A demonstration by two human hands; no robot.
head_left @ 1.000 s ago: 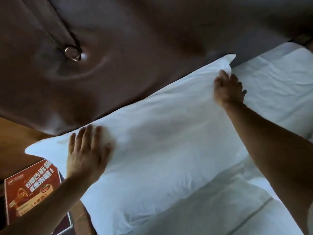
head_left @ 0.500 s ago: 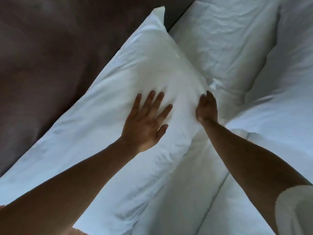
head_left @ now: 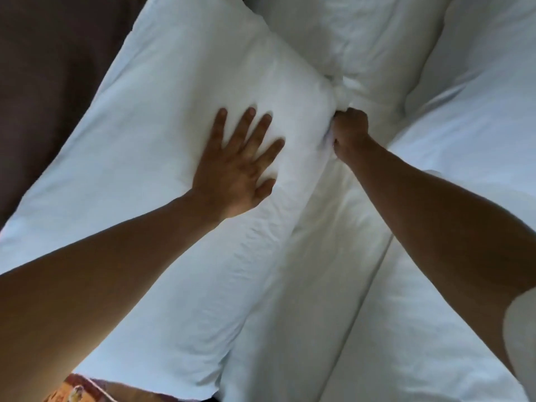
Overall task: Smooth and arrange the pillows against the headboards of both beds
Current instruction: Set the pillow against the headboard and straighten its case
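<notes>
The dark brown headboard (head_left: 43,82) fills the upper left. Against it leans a long white pillow (head_left: 162,117). The left hand (head_left: 237,166) presses flat on it, fingers (head_left: 246,126) spread apart. The right hand (head_left: 349,134) grips the pillow's right edge, fingers curled tight on bunched fabric. Beyond lies a white duvet (head_left: 464,140). No writing is readable.

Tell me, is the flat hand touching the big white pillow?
Touching. The head view shows the left hand lying flat on the pillow, its spread fingers sinking into the fabric.
</notes>
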